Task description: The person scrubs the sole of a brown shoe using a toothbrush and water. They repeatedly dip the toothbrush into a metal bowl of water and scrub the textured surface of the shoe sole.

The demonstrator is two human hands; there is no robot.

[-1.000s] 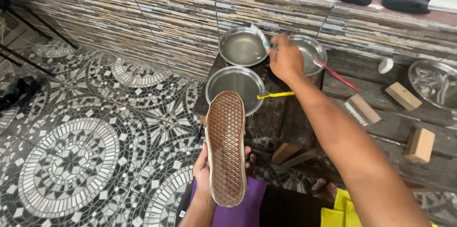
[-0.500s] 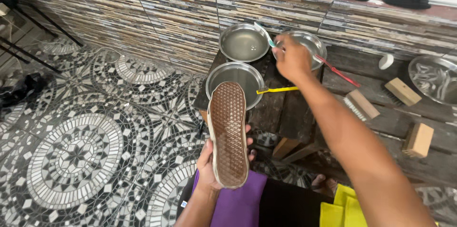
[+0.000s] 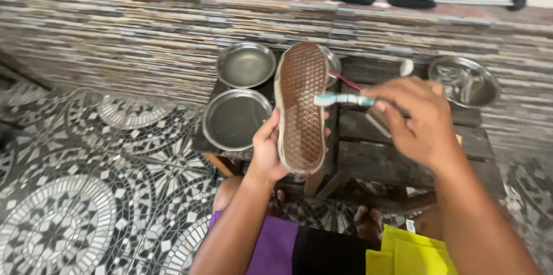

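The left hand (image 3: 266, 151) gripped a shoe (image 3: 301, 105) from the side, fingers wrapped round its edge, the brown waffle-patterned sole turned upward above a dark wooden bench (image 3: 403, 148). The right hand (image 3: 417, 116) pinched a pale-green toothbrush (image 3: 343, 100), its head laid across the sole. Two round metal bowls (image 3: 237, 118) stood on the bench just left of the shoe; a third metal bowl (image 3: 464, 81) stood well to the right.

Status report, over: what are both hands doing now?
Left hand grips brown waffle-soled shoe, sole up. Right hand holds light-blue toothbrush, head against sole. Round metal bowls sit beside shoe; nothing blocks.
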